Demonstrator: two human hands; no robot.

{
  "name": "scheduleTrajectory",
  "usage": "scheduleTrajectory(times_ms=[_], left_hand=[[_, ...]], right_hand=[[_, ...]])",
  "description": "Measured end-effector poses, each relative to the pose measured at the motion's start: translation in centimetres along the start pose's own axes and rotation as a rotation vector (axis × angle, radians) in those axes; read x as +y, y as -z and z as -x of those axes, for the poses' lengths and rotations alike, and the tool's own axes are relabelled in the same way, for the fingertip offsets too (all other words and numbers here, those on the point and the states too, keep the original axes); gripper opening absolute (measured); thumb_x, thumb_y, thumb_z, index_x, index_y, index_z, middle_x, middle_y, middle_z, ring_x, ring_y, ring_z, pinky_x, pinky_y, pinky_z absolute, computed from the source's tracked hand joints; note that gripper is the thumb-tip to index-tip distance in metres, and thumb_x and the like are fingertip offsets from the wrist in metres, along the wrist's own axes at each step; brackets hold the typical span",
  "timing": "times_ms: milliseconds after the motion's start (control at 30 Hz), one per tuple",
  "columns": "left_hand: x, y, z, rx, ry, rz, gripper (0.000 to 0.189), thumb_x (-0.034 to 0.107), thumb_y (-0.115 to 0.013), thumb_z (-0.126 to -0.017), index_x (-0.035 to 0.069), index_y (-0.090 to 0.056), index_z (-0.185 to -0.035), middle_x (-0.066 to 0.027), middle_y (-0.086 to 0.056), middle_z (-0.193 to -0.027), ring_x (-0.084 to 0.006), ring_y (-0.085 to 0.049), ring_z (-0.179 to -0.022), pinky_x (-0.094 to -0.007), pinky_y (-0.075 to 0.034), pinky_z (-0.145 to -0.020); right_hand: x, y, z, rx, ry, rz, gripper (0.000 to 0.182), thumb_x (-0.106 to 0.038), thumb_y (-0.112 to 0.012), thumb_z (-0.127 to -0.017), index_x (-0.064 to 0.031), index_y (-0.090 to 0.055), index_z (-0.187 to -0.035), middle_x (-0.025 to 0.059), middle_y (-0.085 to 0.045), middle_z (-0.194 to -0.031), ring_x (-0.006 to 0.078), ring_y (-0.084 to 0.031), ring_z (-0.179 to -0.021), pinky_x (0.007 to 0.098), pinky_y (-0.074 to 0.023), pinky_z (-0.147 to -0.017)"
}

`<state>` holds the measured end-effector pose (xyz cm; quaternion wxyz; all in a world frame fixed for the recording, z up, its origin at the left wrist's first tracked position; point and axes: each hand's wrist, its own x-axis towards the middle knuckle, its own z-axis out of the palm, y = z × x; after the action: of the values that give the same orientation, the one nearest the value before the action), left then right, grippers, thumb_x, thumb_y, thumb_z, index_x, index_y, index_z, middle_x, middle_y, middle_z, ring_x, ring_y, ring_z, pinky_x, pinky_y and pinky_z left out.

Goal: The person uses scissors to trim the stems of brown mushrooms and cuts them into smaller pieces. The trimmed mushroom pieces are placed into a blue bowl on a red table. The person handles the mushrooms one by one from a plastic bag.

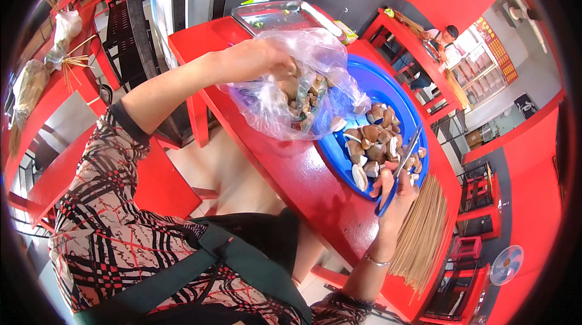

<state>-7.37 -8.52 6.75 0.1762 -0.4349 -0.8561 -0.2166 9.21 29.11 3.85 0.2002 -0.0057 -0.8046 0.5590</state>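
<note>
My left hand (277, 59) reaches into the mouth of a clear plastic bag (259, 106) of mushrooms; its fingertips are partly hidden, so its grip cannot be made out. In my right hand (398, 197) is a pair of scissors (409, 150) with blue handles, the blades pointing up over the blue plastic basin (332, 161). Brown-capped mushroom pieces (375, 138) with pale cut faces lie in that basin. The bag rests on the red table (291, 170) and overlaps the basin's left side. Beside my right hand lies a bundle of thin wooden skewers (420, 238).
A metal tray (277, 11) with green scraps stands at the table's far end. Another person (443, 43) sits at a red table with more skewers at the upper right. Bagged skewers (29, 88) lie on a table at the left. A fan (506, 265) is at the lower right.
</note>
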Motion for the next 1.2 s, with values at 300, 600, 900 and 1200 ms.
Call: scheduleTrajectory(times_ms=[300, 600, 900, 1200], left_hand=[[0.0, -3.1, 0.4, 0.099, 0.13, 0.178, 0.035, 0.011, -0.075, -0.074, 0.004, -0.064, -0.106, -0.0102, -0.063, -0.1, -0.027, -0.065, -0.094, -0.0368, -0.055, -0.083], [-0.3, -3.5, 0.4, 0.173, 0.349, 0.393, 0.047, 0.023, -0.071, -0.087, 0.009, -0.055, -0.129, -0.0092, -0.063, -0.119, -0.0214, -0.062, -0.109, -0.0374, -0.055, -0.084], [3.9, -2.8, 1.7, 0.258, 0.582, 1.688, 0.044, 0.032, -0.057, -0.101, 0.0, -0.054, -0.131, -0.013, -0.066, -0.115, -0.0206, -0.068, -0.101, -0.0328, -0.059, -0.084], [4.7, -3.4, 2.0, 0.138, 0.547, 1.517, 0.047, 0.037, -0.052, -0.103, -0.002, -0.058, -0.128, -0.0131, -0.067, -0.112, -0.0181, -0.068, -0.096, -0.0295, -0.058, -0.077]], right_hand=[[-3.2, -5.8, 1.3, -0.045, 0.474, 0.544, 0.046, -0.021, -0.088, -0.073, 0.0011, -0.064, -0.105, 0.0103, -0.059, -0.068, 0.0189, -0.054, -0.056, 0.0314, -0.0455, -0.054], [-4.6, -7.7, 1.2, -0.08, 0.571, 0.718, 0.049, -0.029, -0.086, -0.072, -0.0001, -0.062, -0.103, 0.0088, -0.06, -0.069, 0.0227, -0.059, -0.055, 0.0353, -0.0469, -0.05], [-4.6, -9.9, -0.3, -0.071, 0.763, 1.086, 0.057, -0.04, -0.079, -0.075, 0.0011, -0.059, -0.109, 0.0109, -0.06, -0.076, 0.0278, -0.065, -0.071, 0.037, -0.0514, -0.055], [-4.0, -10.3, -1.1, -0.14, 0.822, 1.117, 0.054, -0.04, -0.076, -0.078, 0.0029, -0.061, -0.107, 0.0124, -0.06, -0.075, 0.0285, -0.065, -0.07, 0.0379, -0.052, -0.054]])
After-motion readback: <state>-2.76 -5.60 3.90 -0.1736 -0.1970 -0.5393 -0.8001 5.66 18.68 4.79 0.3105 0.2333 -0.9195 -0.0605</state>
